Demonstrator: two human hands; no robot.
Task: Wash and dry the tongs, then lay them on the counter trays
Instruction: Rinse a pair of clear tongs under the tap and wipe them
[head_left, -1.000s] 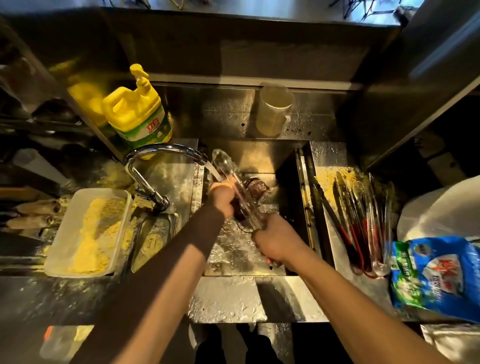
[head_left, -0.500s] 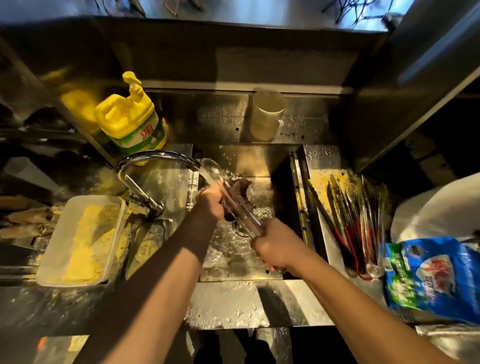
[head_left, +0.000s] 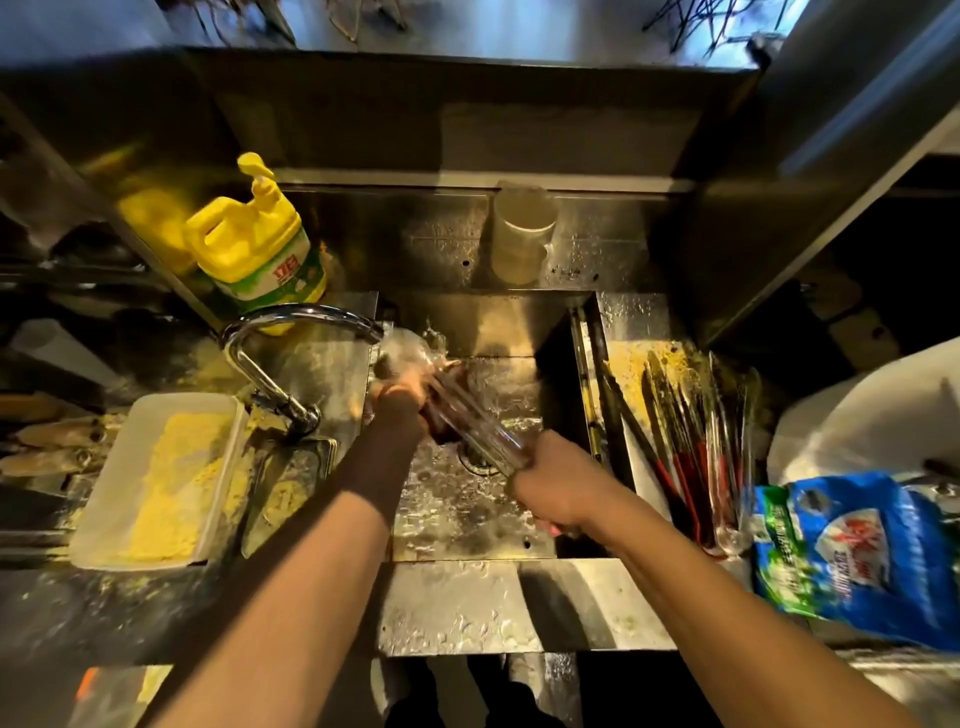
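A pair of clear plastic tongs (head_left: 470, 415) slants across the steel sink (head_left: 519, 322), its tip under the running water of the faucet (head_left: 291, 322). My right hand (head_left: 553, 480) grips the tongs' handle end at the lower right. My left hand (head_left: 402, 395) is curled round the upper part of the tongs, with a dark scouring pad (head_left: 449, 376) against them; motion blur and splashing water hide the fingers. Several more tongs (head_left: 696, 441), some with red handles, lie on the tray right of the sink.
A yellow detergent jug (head_left: 254, 244) stands behind the faucet. A white tub of yellow crumbs (head_left: 156, 478) sits left of the sink. A pale cup (head_left: 519, 234) stands on the back ledge. A blue bag (head_left: 862, 551) lies at the right.
My left hand has slid up the tongs toward the spout, and the tongs' tip is now in the water stream. My right hand keeps its hold on the handle.
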